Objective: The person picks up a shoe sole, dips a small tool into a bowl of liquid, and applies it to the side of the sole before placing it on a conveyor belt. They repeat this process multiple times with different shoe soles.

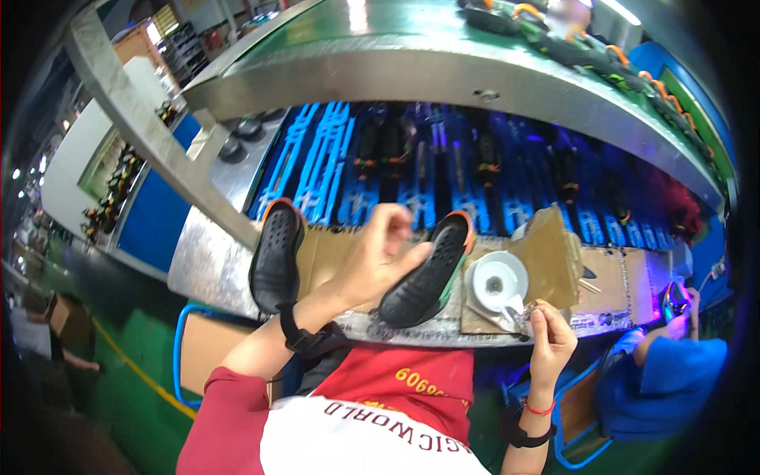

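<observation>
**Shoe in one hand, brush in the other**

The left hand (380,257) curls its fingers around a black shoe (427,273), sole up. The right hand (552,336) pinches a small brush (522,313) just beside a white bowl (496,281). Another black shoe (277,253) lies left of the left hand.

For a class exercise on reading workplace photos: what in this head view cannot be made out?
- Tool in right hand: too small, tip blurred.
- Bowl contents: too small.
- Black shoe upper: sole faces the camera; left hand hides its side.
- Shoes on upper conveyor: blurred at the rim.
</observation>
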Tool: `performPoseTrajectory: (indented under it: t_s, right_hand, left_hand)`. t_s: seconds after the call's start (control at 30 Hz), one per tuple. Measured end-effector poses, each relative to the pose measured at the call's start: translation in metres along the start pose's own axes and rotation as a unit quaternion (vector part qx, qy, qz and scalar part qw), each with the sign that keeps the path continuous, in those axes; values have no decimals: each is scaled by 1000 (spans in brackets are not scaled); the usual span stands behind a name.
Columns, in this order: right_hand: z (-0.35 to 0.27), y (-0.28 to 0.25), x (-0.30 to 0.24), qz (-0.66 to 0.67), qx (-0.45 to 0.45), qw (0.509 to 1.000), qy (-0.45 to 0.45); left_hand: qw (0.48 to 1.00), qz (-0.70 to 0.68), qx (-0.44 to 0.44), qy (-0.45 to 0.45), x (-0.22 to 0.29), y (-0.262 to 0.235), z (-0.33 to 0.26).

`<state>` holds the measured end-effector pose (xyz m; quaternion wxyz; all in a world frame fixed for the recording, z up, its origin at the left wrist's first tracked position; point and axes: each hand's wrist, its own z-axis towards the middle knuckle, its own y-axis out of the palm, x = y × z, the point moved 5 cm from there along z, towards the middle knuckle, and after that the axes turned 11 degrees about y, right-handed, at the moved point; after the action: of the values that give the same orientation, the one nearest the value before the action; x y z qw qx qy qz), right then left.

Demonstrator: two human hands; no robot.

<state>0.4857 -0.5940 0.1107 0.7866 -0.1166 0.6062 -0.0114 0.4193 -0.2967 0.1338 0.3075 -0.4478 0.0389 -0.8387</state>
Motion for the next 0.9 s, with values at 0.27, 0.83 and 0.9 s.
performPoseTrajectory:
  t_s: [0.27,0.83,0.9]
  right_hand:
    - [1,18,18,-85,-48,995,-8]
    - [35,65,22,-396,-87,894,-192]
    - [36,67,28,-410,-93,888,-189]
  left_hand:
    - [784,583,69,-202,-63,-169,-119]
    - [894,-277,181,-302,-45,-144,-107]
    - [811,-441,192,-335,-37,-104,-96]
